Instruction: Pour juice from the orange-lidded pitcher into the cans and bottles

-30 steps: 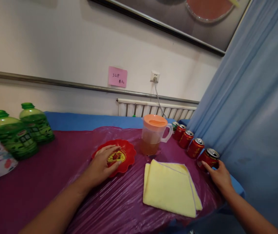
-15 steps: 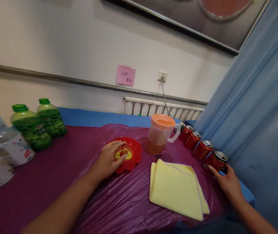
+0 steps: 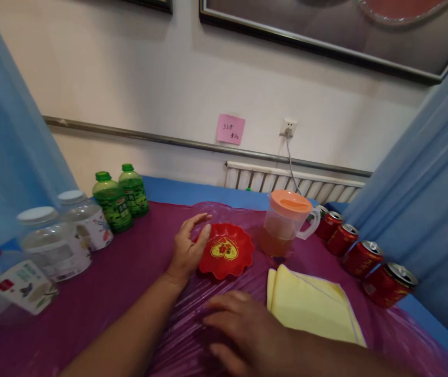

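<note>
A red scalloped plate (image 3: 226, 267) with a yellow heart print lies in the middle of the table. My left hand (image 3: 188, 248) is at its left edge, fingers apart, holding nothing; whether it touches the rim I cannot tell. Closer to me, my right hand (image 3: 247, 327) hovers over the plastic cover, fingers spread and nothing in them. Its forearm crosses in front of a folded yellow cloth (image 3: 314, 303). Behind the cloth stands a clear pitcher (image 3: 281, 225) with an orange lid and amber liquid inside.
Red drink cans (image 3: 363, 259) stand in a row along the right side. Green bottles (image 3: 113, 204) and clear jars (image 3: 53, 246) with white lids line the left. Purple plastic (image 3: 137, 251) covers the table; a radiator (image 3: 263, 178) and blue curtains (image 3: 436, 157) surround it.
My right hand has left the nearest red can and come left to the front of the plate. My left hand has drawn back from over the plate to its left edge. The view turned left.
</note>
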{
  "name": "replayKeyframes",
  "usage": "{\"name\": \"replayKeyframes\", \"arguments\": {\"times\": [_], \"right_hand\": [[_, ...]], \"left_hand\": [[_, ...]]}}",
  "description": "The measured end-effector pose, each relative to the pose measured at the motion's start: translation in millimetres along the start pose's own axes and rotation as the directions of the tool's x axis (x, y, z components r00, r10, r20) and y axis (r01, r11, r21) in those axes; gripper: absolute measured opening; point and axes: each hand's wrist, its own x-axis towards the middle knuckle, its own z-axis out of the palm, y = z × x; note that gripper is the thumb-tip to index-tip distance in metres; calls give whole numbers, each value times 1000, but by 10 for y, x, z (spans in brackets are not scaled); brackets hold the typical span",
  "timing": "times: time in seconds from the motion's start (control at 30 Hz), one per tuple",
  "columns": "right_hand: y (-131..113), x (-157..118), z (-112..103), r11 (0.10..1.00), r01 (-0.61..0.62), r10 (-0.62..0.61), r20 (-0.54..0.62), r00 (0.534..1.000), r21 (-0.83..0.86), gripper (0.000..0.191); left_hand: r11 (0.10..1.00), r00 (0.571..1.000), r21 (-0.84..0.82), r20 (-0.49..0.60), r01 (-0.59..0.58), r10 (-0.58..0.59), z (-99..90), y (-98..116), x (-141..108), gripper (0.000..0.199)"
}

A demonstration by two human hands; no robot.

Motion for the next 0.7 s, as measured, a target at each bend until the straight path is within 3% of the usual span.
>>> {"name": "replayKeyframes", "arguments": {"times": [0.1, 0.2, 0.37, 0.5, 0.7], "right_hand": [[30, 408, 379, 995, 84, -70, 225, 972, -52, 33], [117, 555, 681, 986, 142, -110, 296, 949, -87, 37], [227, 492, 918, 979, 188, -163, 252, 954, -77, 39], [243, 441, 987, 980, 180, -156, 224, 962, -87, 41], [203, 435, 973, 984, 161, -145, 189, 971, -73, 40]], "left_hand": [[997, 999, -56, -12, 49, -49, -26, 5, 2, 37], [987, 993, -118, -27, 109, -113, -36, 23, -3, 34], [936, 971, -270, -20, 224, -238, -19, 36, 6, 34], [828, 900, -443, -95, 344, -425, -64, -6, 94, 38], [769, 823, -500, -178, 397, -540, -271, -78, 290, 43]]}}
